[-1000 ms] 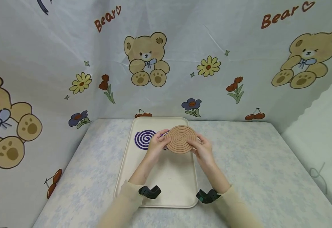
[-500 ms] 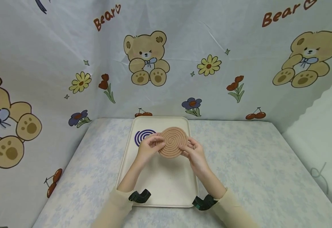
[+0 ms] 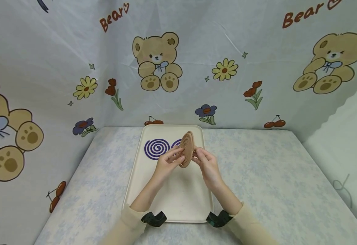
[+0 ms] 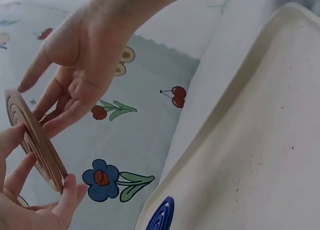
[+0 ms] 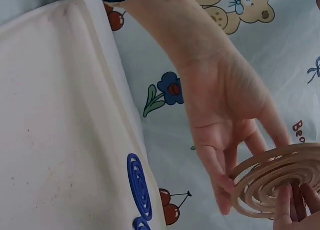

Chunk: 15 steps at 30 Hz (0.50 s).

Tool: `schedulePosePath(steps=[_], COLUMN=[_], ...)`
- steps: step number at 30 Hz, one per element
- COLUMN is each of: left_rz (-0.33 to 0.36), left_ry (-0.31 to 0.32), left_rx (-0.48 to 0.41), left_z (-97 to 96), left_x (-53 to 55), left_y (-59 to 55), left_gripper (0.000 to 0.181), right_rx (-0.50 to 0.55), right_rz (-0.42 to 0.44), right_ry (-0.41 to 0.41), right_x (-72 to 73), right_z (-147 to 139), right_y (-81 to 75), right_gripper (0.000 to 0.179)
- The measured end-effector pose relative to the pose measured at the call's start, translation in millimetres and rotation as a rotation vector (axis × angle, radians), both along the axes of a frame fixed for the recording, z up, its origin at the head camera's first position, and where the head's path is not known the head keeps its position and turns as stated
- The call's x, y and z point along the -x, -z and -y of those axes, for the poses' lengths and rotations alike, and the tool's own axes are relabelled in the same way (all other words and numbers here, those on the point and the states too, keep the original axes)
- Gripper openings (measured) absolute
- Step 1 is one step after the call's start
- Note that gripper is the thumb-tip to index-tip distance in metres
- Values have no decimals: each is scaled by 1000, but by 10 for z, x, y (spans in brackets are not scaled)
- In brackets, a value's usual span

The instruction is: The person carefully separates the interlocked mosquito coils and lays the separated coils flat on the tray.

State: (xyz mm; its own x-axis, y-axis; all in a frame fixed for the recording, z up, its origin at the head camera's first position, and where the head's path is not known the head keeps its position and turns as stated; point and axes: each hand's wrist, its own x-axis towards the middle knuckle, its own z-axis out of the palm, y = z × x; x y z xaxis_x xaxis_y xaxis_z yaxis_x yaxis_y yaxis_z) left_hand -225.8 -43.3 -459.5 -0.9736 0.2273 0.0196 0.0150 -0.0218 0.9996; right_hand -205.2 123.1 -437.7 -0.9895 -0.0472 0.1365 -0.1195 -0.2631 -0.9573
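A tan mosquito coil [image 3: 187, 149], wound in a round spiral, is held above the tray, turned nearly edge-on in the head view. My left hand [image 3: 165, 164] pinches its left side, thumb and fingers on the near face. On the opposite side my right hand [image 3: 208, 166] grips it with thumb and fingertips. In the right wrist view the coil [image 5: 257, 177] shows gaps between its strands, which look slightly spread. One dark blue mosquito coil [image 3: 157, 148] lies flat on the tray; a second blue coil [image 3: 176, 143] beside it is partly hidden behind my left hand and the tan coil.
The cream tray [image 3: 181, 200] with a raised rim stands on a pale blue-patterned table [image 3: 267, 177]. Behind it hangs a white cloth [image 3: 190, 20] printed with bears and flowers. A thin cord [image 3: 339, 185] shows at the right edge.
The tan coil moved left and slightly down, then turned from face-on to nearly edge-on. Both hands moved with it. The second blue coil is partly visible again.
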Motion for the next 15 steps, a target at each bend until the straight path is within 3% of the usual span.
schedulePosePath(steps=[4, 8, 15], left_rz=[37, 39, -50], left_ry=[59, 84, 155], left_rx=[-52, -47, 0], left_z=[-26, -68, -100], left_x=[-20, -42, -79], left_y=[11, 20, 16], left_gripper=[43, 43, 51], right_rx=[-45, -48, -80], right_rz=[-86, -140, -174], right_ry=[-13, -3, -1], right_x=[47, 84, 101], right_z=[3, 0, -18], right_y=[95, 166, 205], right_gripper=[37, 37, 38])
